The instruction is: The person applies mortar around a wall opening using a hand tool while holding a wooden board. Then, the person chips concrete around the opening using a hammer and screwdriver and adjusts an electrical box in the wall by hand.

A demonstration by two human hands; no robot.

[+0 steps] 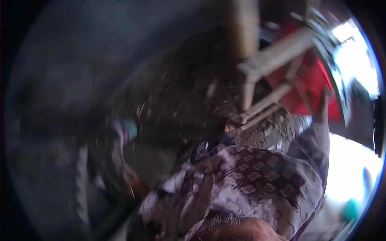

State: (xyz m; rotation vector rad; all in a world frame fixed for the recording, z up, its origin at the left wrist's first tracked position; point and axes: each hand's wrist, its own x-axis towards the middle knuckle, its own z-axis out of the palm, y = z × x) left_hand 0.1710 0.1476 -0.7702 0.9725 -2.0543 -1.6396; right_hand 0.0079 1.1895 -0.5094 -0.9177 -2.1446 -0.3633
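Observation:
The whole view is smeared by motion. My right hand [325, 105], at the end of a raised grey sleeve, is at the lower edge of a red panel [306, 80] with a pale rim. Whether its fingers grip the panel cannot be made out. A pale wooden frame [277, 54] with legs and rungs leans beside the panel. On the left, a blurred patch of brown skin [136, 184] appears to be part of my left arm or hand; its fingers do not show clearly. Beyond it is a small teal and white thing [128, 130], too blurred to name.
Dark ground strewn with bits of debris [181, 88] lies ahead. A pale upright post [246, 28] stands at the top. Bright light comes in from the right, where a green rounded thing [349, 209] sits low. My patterned shirt [257, 172] fills the lower middle.

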